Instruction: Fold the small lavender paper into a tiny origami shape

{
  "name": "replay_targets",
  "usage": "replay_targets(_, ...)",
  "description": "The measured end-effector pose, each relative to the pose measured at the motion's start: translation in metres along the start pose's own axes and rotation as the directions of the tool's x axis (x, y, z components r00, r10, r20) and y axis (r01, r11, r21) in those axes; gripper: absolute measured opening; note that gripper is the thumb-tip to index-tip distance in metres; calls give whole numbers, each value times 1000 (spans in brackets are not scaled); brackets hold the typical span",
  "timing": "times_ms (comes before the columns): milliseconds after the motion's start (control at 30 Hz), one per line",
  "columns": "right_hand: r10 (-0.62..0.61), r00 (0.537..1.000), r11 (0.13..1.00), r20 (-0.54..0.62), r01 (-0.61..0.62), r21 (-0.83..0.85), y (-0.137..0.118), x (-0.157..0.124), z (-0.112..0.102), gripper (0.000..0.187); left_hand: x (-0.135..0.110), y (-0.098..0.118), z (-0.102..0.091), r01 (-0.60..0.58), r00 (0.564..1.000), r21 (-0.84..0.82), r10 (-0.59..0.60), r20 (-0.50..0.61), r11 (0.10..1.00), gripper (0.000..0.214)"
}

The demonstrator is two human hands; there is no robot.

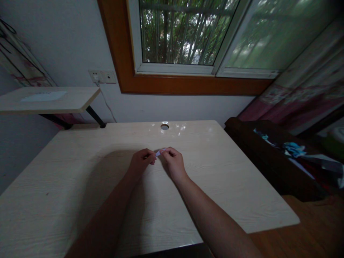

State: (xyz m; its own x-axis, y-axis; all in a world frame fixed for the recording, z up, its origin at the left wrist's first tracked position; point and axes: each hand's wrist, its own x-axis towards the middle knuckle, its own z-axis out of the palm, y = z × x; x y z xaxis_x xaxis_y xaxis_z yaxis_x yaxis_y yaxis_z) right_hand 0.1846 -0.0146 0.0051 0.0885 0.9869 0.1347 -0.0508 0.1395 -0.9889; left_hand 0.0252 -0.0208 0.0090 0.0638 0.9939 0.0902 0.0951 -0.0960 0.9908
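Both of my hands meet over the middle of a pale wooden desk (80,186). My left hand (141,162) and my right hand (173,161) have their fingers curled and pinched together. Between the fingertips they hold a small pale piece of paper (159,152), mostly hidden by the fingers. The paper sits just above the desk surface.
A round cable hole (165,126) lies near the desk's far edge. A raised shelf (48,98) with a sheet on it stands at the back left, below wall sockets (102,76). A dark bed frame (268,157) with cloth borders the right side. A window is above.
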Motion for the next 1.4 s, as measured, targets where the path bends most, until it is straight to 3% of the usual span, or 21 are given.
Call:
replay_targets(667,87,988,990,-129,-72,122,-3,8,-6,23,1,-2,-3,3,999,5,-2,-48,1000,16)
replay_targets(867,96,993,991,-73,-88,101,-5,6,-3,24,3,-3,-4,-37,992,-6,36,-124,999,17)
replay_targets(1400,54,998,998,44,-54,19,-7,2,0,22,4,-8,-2,-8,999,79,6,33,997,22)
